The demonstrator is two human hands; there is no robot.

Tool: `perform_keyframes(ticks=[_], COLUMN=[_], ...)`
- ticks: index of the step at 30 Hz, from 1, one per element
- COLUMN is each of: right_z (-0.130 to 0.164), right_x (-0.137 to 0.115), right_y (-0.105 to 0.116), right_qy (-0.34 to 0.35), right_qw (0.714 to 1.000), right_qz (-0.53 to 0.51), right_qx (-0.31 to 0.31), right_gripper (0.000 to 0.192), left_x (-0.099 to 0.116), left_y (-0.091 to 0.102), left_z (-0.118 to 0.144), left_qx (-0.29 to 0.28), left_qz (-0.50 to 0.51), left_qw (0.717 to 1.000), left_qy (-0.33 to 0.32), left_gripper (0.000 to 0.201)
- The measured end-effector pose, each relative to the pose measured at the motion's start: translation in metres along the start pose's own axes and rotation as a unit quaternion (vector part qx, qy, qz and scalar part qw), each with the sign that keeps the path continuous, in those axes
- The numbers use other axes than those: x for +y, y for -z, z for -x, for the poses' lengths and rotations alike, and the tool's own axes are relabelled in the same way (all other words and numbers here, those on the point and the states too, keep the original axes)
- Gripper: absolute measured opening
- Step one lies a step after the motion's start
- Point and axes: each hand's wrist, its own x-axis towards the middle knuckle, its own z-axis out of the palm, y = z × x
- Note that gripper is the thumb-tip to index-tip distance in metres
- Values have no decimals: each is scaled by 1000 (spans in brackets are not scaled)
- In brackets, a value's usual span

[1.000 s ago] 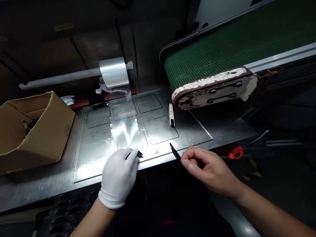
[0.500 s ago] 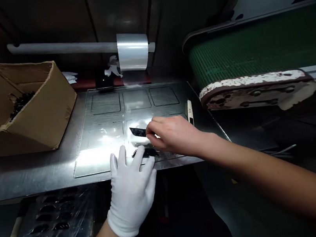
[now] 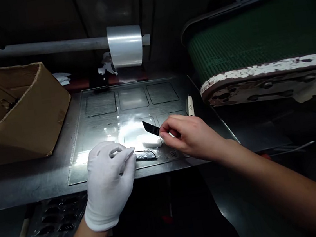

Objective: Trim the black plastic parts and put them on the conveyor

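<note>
Cardboard box (image 3: pixel 17 111) far left on counter (image 3: pixel 22 182). Left hand (image 3: pixel 108 181), gloved, fingers narrow, press dark strip (image 3: pixel 146 156) flat at near edge of clear template (image 3: pixel 101 119); best keep pressure steady. Right hand (image 3: pixel 190 135) pinches second dark piece (image 3: pixel 151 128), tilted above template; align before lowering.

The near end of the dark strip (image 3: pixel 151 128) is being covered by the fingertips of the right hand (image 3: pixel 190 135), so its full length cannot be told. One end of the second dark piece (image 3: pixel 146 156) is being hidden under the gloved left hand (image 3: pixel 108 183). The cardboard box (image 3: pixel 11 112) is being cut off by the left edge, and its contents are being lost in shadow. The conveyor belt (image 3: pixel 252 37) is being cropped at the right edge. The lettering on the marker (image 3: pixel 190 105) is being rendered too small to read. The perforated tray (image 3: pixel 44 234) is being cut off by the lower edge.
</note>
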Motion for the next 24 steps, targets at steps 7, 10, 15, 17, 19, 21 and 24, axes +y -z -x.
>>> perform_keyframes(ticks=[7, 10, 15, 17, 19, 21, 24], right_z=[-3, 5, 25, 33, 42, 50, 62], right_x=[-9, -7, 1, 4, 7, 9, 14], right_y=[-2, -4, -5, -2, 2, 5, 9], right_qy=[3, -12, -31, -34, -40, -47, -61], right_qw=[996, 994, 990, 988, 986, 984, 982], right_qz=[-83, -100, -126, -136, -144, -151, -155], right_qx=[30, 38, 55, 65, 74, 80, 88], right_gripper=[9, 9, 11, 11, 12, 12, 12], left_x=[-1, 0, 2, 2, 2, 1, 1], left_y=[8, 5, -9, -13, -11, -4, 14], left_z=[-22, -43, -71, -76, -77, -73, -48], left_qx=[1, -121, -225, -242, -250, -233, -124], left_qz=[-58, -115, -164, -167, -144, -102, -44], left_qw=[998, 986, 958, 952, 954, 966, 990], left_qy=[14, -18, -69, -81, -80, -45, 53], left_gripper=[10, 24, 33, 33, 35, 36, 30])
